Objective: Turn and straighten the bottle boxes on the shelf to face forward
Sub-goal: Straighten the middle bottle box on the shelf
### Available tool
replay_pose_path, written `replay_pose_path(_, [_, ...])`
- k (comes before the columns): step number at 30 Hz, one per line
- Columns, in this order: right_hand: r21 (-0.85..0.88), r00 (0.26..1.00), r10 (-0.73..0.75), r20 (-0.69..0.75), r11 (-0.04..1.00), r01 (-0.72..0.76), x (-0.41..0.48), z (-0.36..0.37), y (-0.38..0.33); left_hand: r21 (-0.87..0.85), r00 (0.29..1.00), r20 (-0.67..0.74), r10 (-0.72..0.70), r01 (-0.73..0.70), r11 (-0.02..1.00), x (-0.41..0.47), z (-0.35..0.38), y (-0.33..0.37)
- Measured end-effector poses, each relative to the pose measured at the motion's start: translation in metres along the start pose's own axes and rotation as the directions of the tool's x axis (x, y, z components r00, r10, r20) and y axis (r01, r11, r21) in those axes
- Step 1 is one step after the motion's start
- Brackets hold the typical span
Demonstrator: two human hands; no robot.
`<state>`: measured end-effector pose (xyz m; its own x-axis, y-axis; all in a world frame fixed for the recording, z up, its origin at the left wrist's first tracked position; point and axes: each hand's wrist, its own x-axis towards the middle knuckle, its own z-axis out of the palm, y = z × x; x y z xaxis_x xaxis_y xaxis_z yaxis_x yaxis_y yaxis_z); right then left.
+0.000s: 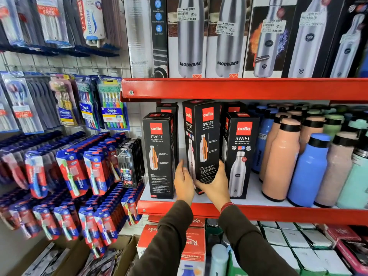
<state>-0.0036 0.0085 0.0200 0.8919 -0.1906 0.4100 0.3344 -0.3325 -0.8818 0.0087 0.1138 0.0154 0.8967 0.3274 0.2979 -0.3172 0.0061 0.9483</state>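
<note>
Three black Cello Swift bottle boxes stand at the front of the red-edged shelf (258, 213). The left box (159, 156) and the right box (240, 156) stand upright. The middle box (203, 140) is lifted, tilted and turned at an angle, showing two of its faces. My right hand (214, 184) grips its lower end from the front and right. My left hand (184, 182) rests flat against its lower left side with fingers apart. More black boxes stand behind, partly hidden.
Loose peach, blue, pink and mint bottles (308, 168) crowd the shelf right of the boxes. Modware bottle boxes (191, 36) fill the shelf above. Toothbrush packs (83, 166) hang on the left wall. Red cartons (191, 244) and white boxes sit below.
</note>
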Motion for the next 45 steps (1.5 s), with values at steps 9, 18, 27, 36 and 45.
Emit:
replay_pose_path(9, [-0.058, 0.993, -0.001, 0.121, 0.998, 0.008, 0.000, -0.006, 0.000, 0.095, 0.990, 0.117, -0.075, 0.064, 0.993, 0.016, -0.009, -0.011])
replay_pose_path(18, [-0.165, 0.983, -0.025, 0.181, 0.985, 0.055, 0.003, -0.010, 0.011, 0.061, 0.998, 0.063, -0.010, 0.006, 0.998, 0.003, -0.006, -0.021])
replay_pose_path(27, [-0.117, 0.992, 0.008, 0.123, 0.993, 0.006, 0.003, -0.007, 0.030, 0.137, 0.995, 0.049, 0.083, -0.089, 0.987, -0.003, -0.007, -0.028])
replay_pose_path(36, [-0.162, 0.992, 0.020, 0.122, 0.987, 0.000, -0.001, -0.005, 0.036, 0.160, 0.998, 0.055, 0.042, -0.050, 0.986, -0.008, -0.006, -0.036])
replay_pose_path(45, [-0.202, 0.991, 0.063, 0.118, 0.979, -0.038, -0.003, -0.005, 0.043, 0.151, 0.996, 0.081, 0.031, -0.043, 0.988, -0.009, -0.008, -0.040])
